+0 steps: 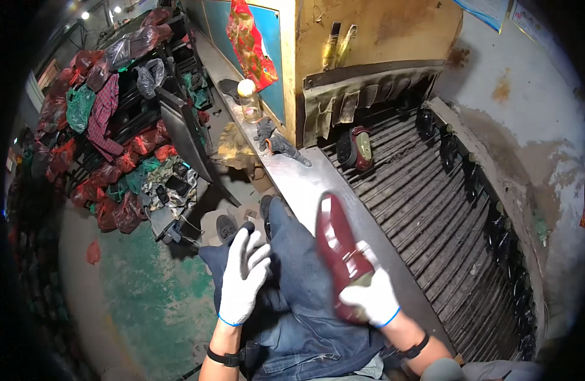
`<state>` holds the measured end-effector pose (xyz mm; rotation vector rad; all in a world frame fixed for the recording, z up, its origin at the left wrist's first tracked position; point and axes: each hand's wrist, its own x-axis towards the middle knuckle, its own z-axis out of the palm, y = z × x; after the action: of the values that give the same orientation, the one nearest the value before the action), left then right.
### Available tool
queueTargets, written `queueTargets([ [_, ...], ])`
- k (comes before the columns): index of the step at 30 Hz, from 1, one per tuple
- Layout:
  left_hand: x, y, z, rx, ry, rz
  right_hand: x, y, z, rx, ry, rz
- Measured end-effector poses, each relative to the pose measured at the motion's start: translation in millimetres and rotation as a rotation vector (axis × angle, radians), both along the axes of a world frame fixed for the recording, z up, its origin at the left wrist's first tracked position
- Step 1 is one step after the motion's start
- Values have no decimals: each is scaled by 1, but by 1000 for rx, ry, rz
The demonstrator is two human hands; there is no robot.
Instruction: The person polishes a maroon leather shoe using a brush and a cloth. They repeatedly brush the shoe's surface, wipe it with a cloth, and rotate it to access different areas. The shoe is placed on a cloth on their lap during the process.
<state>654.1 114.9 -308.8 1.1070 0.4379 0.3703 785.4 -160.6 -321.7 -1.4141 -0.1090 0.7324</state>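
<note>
A glossy dark red dress shoe is gripped around its opening by my right hand, which wears a white glove. Its toe points away from me, over my right thigh and the metal ledge. My left hand, in a matching white glove with a blue cuff, is raised over my left thigh. Its fingers are apart and nothing is in them. Farther off, a pair of dark red shoes sits at the mouth of the curtained machine, on the roller conveyor.
A metal ledge runs beside the conveyor, holding dark gloves and a glass jar. Black shoes line the conveyor's far side. A rack at left carries red plastic bags. A dark board leans near it.
</note>
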Motion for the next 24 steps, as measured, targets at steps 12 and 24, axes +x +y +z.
queueTargets([
  [12,-28,3,-64,-6,-8,62,250,-145,-175,-1204,-643,-566],
  [24,-6,-1,-71,-26,69,8,312,175,-157,-814,-444,-272],
])
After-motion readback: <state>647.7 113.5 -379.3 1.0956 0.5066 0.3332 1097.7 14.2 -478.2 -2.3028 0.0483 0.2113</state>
